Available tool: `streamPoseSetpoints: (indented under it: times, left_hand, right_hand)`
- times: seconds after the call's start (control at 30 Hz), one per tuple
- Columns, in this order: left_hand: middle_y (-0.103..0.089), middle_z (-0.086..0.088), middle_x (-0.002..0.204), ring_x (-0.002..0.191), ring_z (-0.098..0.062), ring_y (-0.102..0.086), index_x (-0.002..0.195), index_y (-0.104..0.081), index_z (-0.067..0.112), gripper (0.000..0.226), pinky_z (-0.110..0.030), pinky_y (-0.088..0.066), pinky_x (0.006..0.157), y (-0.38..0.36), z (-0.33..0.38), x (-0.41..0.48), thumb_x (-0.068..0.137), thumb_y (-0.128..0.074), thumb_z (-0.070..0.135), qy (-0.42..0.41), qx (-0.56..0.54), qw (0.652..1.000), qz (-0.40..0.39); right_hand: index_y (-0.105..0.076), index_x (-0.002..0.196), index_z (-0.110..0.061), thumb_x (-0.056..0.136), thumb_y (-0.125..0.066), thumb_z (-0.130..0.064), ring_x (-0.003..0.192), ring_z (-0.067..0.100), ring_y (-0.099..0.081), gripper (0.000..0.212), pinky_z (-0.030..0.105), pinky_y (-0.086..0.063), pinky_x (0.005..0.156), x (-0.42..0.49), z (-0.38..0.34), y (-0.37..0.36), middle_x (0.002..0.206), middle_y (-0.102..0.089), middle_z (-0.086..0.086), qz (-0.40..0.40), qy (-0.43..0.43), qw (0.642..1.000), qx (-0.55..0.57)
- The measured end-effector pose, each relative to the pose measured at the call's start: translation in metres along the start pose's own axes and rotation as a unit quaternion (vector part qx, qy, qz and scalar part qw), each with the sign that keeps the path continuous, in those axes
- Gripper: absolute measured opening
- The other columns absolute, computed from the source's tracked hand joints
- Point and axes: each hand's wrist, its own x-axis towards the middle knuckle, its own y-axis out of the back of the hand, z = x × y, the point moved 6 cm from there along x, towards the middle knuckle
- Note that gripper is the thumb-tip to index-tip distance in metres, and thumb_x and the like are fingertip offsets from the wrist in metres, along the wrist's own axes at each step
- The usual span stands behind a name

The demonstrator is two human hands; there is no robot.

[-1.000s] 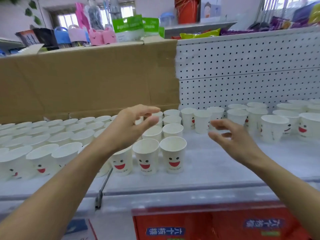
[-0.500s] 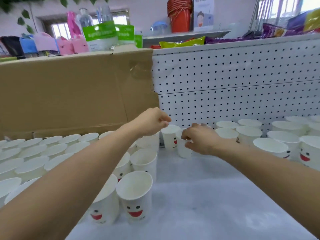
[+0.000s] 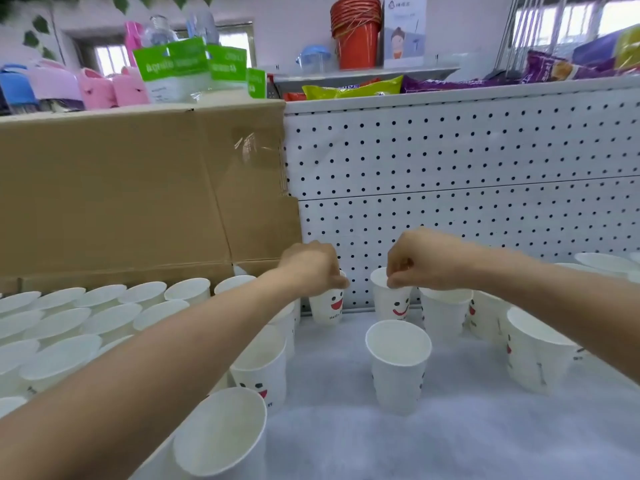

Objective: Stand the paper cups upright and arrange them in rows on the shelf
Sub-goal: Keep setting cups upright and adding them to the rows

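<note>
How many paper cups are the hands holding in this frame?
2. The left hand grips the left cup by the rim at the pegboard; the right hand pinches the rim of the right cup beside it.

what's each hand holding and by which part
The left hand pinches a smiley cup by its rim; the right hand pinches the neighbouring cup likewise.

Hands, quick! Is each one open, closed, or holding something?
Left hand: holding a paper cup by its rim.
Right hand: pinching the rim of the neighbouring cup.
</note>
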Motion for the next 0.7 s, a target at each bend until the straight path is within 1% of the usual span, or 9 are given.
streamPoseSetpoints:
  times: [0.07,0.1,0.13,0.17,0.23,0.3,0.43,0.5,0.7]
  left_hand:
    - [-0.066,0.003,0.077,0.069,-0.02,-0.059,0.079,-0.07,0.019,0.024,-0.024,-0.034,0.053,-0.006,0.001,0.004,0.085,-0.066,0.041,0.004,0.018,1.0,-0.019]
    - [-0.07,0.002,0.086,0.077,-0.021,-0.062,0.087,-0.074,0.021,0.019,-0.024,-0.036,0.055,-0.008,0.001,0.006,0.085,-0.068,0.038,0.001,0.019,0.999,-0.026]
    - [-0.072,0.003,0.094,0.083,-0.021,-0.063,0.094,-0.075,0.023,0.016,-0.025,-0.038,0.058,-0.009,-0.001,0.006,0.085,-0.068,0.035,-0.005,0.014,0.999,-0.03]
    - [-0.072,0.005,0.1,0.088,-0.02,-0.064,0.098,-0.075,0.024,0.016,-0.025,-0.042,0.062,-0.009,-0.003,0.005,0.086,-0.069,0.032,-0.012,0.004,0.999,-0.034]
    - [-0.071,0.008,0.104,0.092,-0.018,-0.064,0.102,-0.075,0.025,0.018,-0.029,-0.049,0.07,-0.008,-0.008,0.0,0.085,-0.07,0.027,-0.027,-0.023,0.999,-0.04]
    - [-0.072,0.008,0.102,0.092,-0.015,-0.065,0.101,-0.074,0.024,0.017,-0.032,-0.054,0.076,-0.007,-0.013,-0.003,0.085,-0.07,0.022,-0.04,-0.045,0.997,-0.045]
    - [-0.071,0.006,0.102,0.093,-0.014,-0.064,0.101,-0.074,0.023,0.017,-0.033,-0.054,0.081,-0.005,-0.018,-0.005,0.085,-0.07,0.02,-0.055,-0.031,0.997,-0.043]
    - [-0.07,0.007,0.104,0.096,-0.016,-0.062,0.102,-0.073,0.025,0.016,-0.031,-0.051,0.082,-0.005,-0.018,-0.004,0.086,-0.07,0.021,-0.058,-0.009,0.998,-0.034]
    - [-0.07,0.007,0.106,0.101,-0.02,-0.059,0.103,-0.072,0.03,0.016,-0.03,-0.048,0.083,-0.008,-0.018,0.003,0.087,-0.068,0.025,-0.057,0.024,0.998,-0.023]
  right_hand:
    - [-0.07,0.088,-0.015,0.083,-0.069,-0.03,0.091,0.024,-0.062,0.016,0.034,-0.05,0.072,0.022,0.014,-0.016,0.091,-0.067,0.001,-0.017,-0.02,0.998,-0.065]
    - [-0.068,0.085,-0.014,0.082,-0.069,-0.027,0.086,0.028,-0.061,0.014,0.031,-0.046,0.067,0.028,0.019,-0.026,0.089,-0.064,0.005,-0.028,-0.023,0.995,-0.094]
    - [-0.063,0.075,-0.013,0.081,-0.067,-0.023,0.075,0.03,-0.056,0.012,0.029,-0.04,0.061,0.032,0.022,-0.032,0.083,-0.059,0.01,-0.031,-0.019,0.993,-0.116]
    - [-0.053,0.064,-0.015,0.08,-0.065,-0.019,0.066,0.03,-0.048,0.021,0.026,-0.035,0.057,0.034,0.023,-0.036,0.074,-0.051,0.009,-0.032,-0.017,0.991,-0.128]
    - [-0.042,0.058,-0.017,0.081,-0.06,-0.016,0.061,0.024,-0.043,0.029,0.024,-0.032,0.051,0.037,0.024,-0.04,0.067,-0.047,0.001,-0.022,-0.006,0.992,-0.127]
    - [-0.047,0.058,-0.017,0.081,-0.06,-0.017,0.06,0.021,-0.041,0.026,0.025,-0.031,0.05,0.04,0.022,-0.041,0.063,-0.047,-0.001,-0.004,0.008,0.994,-0.109]
    - [-0.062,0.068,-0.01,0.082,-0.062,-0.019,0.06,0.021,-0.044,0.017,0.025,-0.033,0.051,0.049,0.011,-0.046,0.062,-0.052,0.0,0.02,0.014,0.997,-0.076]
    - [-0.059,0.068,-0.013,0.084,-0.062,-0.02,0.061,0.022,-0.047,0.018,0.023,-0.031,0.048,0.052,0.008,-0.048,0.066,-0.056,0.001,0.019,0.008,0.997,-0.07]
    - [-0.055,0.067,-0.017,0.087,-0.062,-0.022,0.066,0.024,-0.051,0.021,0.024,-0.029,0.048,0.06,0.008,-0.053,0.066,-0.051,-0.002,0.014,-0.012,0.998,-0.057]
